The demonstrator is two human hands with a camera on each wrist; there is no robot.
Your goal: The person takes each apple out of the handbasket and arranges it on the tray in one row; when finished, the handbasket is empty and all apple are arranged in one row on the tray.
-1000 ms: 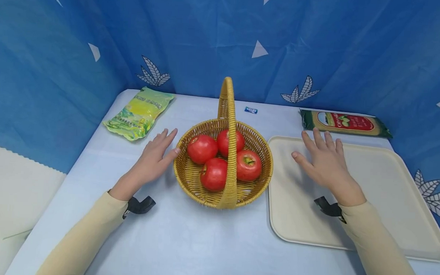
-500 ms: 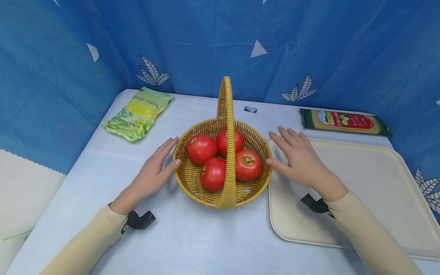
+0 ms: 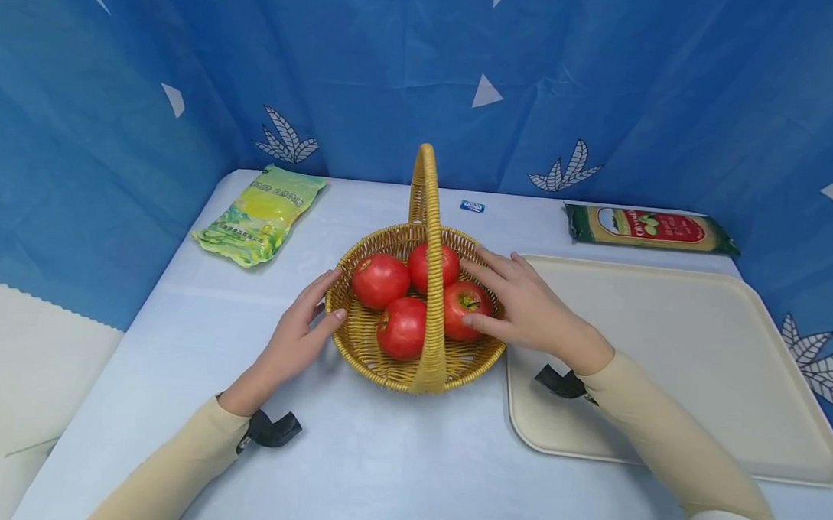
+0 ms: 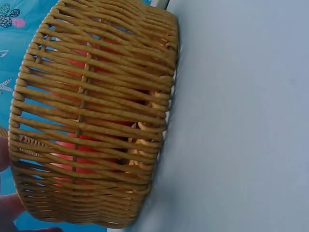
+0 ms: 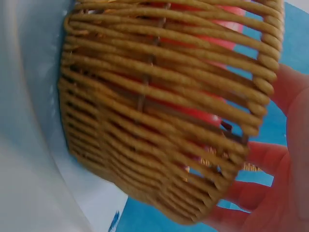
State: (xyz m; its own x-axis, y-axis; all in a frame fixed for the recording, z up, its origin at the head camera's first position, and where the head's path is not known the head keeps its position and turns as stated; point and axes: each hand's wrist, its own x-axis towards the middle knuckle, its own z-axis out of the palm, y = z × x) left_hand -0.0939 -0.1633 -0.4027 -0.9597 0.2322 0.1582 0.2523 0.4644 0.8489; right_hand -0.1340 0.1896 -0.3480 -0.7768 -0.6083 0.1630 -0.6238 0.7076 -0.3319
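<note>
A yellow wicker basket with a tall arched handle stands mid-table and holds several red apples. My left hand is at the basket's left rim, thumb tip just over the edge and fingertips along it. In the left wrist view, parts of its fingers show right by the rim. My right hand reaches over the right rim, fingers spread above the right-hand apple, thumb in front of it and forefinger behind. From the right wrist, the fingers appear beyond the wicker wall.
A beige tray lies right of the basket, partly under my right forearm. Behind it is a green and red packet. A yellow-green bag lies back left, and a small blue packet behind the basket. Blue curtains enclose the back.
My right hand has swung left from above the tray to over the right-hand apple. The left hand has shifted slightly toward the basket's rim. The basket and apples stay in place.
</note>
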